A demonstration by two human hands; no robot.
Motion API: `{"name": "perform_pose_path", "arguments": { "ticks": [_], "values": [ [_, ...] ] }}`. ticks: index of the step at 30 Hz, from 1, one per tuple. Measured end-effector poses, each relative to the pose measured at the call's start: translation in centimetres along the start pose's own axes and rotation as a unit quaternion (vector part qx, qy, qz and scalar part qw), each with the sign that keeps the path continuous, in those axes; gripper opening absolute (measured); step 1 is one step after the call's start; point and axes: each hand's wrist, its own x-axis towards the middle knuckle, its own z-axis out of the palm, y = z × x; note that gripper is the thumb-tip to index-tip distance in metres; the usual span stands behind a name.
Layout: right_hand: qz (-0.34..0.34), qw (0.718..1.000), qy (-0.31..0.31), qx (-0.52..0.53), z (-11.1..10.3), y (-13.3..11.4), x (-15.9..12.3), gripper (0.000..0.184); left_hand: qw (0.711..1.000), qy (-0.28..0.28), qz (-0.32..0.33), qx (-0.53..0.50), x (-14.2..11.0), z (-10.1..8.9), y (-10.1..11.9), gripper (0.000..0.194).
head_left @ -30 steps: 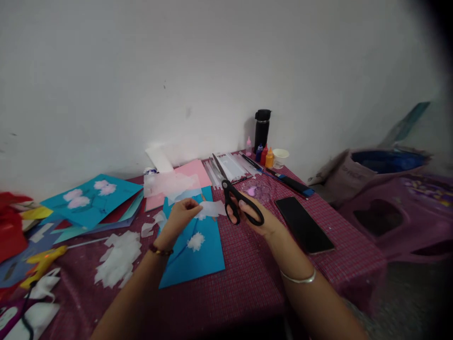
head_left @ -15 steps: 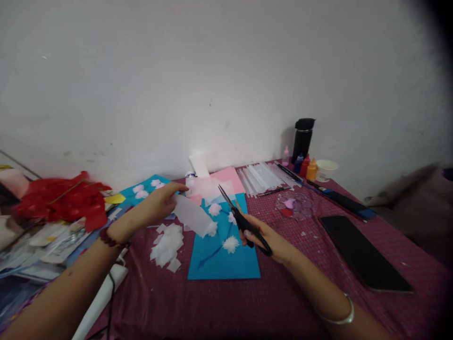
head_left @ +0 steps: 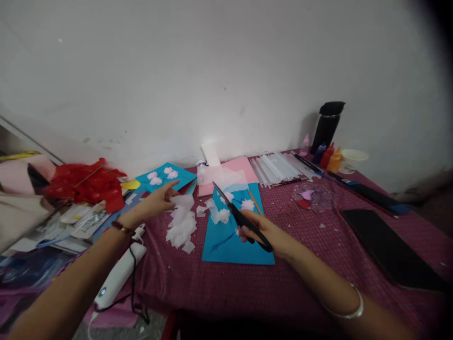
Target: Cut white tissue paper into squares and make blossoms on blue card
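Scissors (head_left: 239, 216) lie diagonally above the blue sheet (head_left: 240, 254), their long axis running from the handles at lower right to the blade tips at upper left. The tips point away from the wearer, towards the wall (head_left: 226, 71); the blades lie almost together. The right hand (head_left: 260, 229) has its fingers curled closed about the black handles. The left hand (head_left: 155, 203), well apart from the scissors, is bent at the wrist, its fingers partly curled and directed to the right. A piece of translucent white paper (head_left: 184, 201) meets the left fingertips; whether they pinch it firmly cannot be told. Beneath this paper lies a loose pile of white pieces (head_left: 181, 226), just left of the blue sheet. The sheet carries fluffy white tufts (head_left: 223, 216) and lies on the checked surface (head_left: 219, 288); a brown pencil-like stick (head_left: 254, 200) slants near its right edge. Farther right, a flat black device (head_left: 385, 245) lies with its long axis slanting from upper left to lower right.
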Motion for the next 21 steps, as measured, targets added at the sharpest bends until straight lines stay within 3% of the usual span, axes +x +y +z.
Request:
{"name": "perform_pose_path", "arguments": {
  "ticks": [3,6,9,16,19,21],
  "values": [
    [0.007,1.0,0.007,0.017,0.3,0.7,0.5,0.041,0.984,-0.071,-0.05,-0.153,-1.5,1.2,0.3,0.067],
    [0.028,0.999,0.008,0.039,0.3,1.8,0.6,0.046,0.97,-0.065,-0.097,-0.213,-2.7,2.3,0.5,0.041],
    [0.042,0.998,0.007,0.055,0.2,2.8,0.4,0.048,0.973,-0.042,-0.11,-0.199,-3.2,2.9,0.6,0.022],
    [0.031,0.999,-0.015,0.026,0.1,3.8,0.0,0.061,0.957,0.075,-0.077,-0.268,-2.6,1.8,3.4,0.026],
    [0.039,0.999,-0.017,0.011,0.1,4.1,0.0,0.063,0.949,0.092,-0.063,-0.296,-2.2,0.9,4.5,0.031],
    [0.04,0.999,-0.021,0.006,0.3,4.1,0.0,0.063,0.945,0.101,-0.045,-0.308,-2.1,0.3,5.0,0.044]
  ]
}}
